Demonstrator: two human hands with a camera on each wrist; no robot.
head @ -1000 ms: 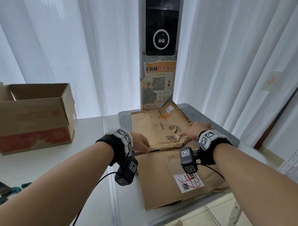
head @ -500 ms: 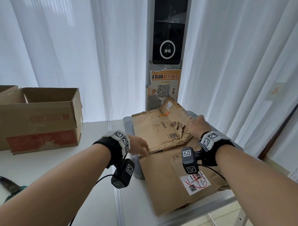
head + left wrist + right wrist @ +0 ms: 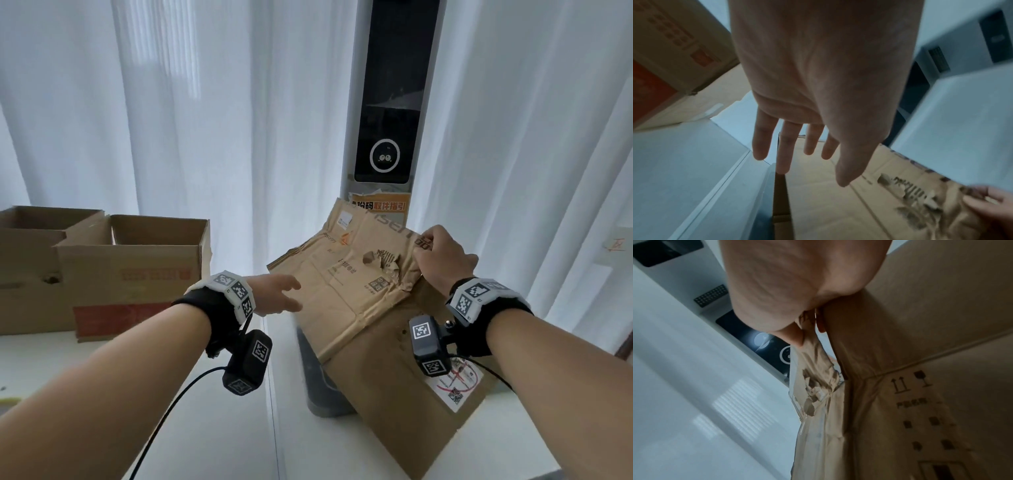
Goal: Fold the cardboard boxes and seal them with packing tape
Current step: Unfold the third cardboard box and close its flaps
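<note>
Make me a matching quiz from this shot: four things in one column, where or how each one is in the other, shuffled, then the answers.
Things:
1. left hand
2. right hand
3. flattened brown cardboard box
4. open brown cardboard box with a red band

States:
A. stands on the white table at far left
B. pinches a raised flap edge
C. fingers straight, holding nothing
D. far end lifted, near end lying on the grey surface

Pairs: 1-C, 2-B, 3-D, 4-A
</note>
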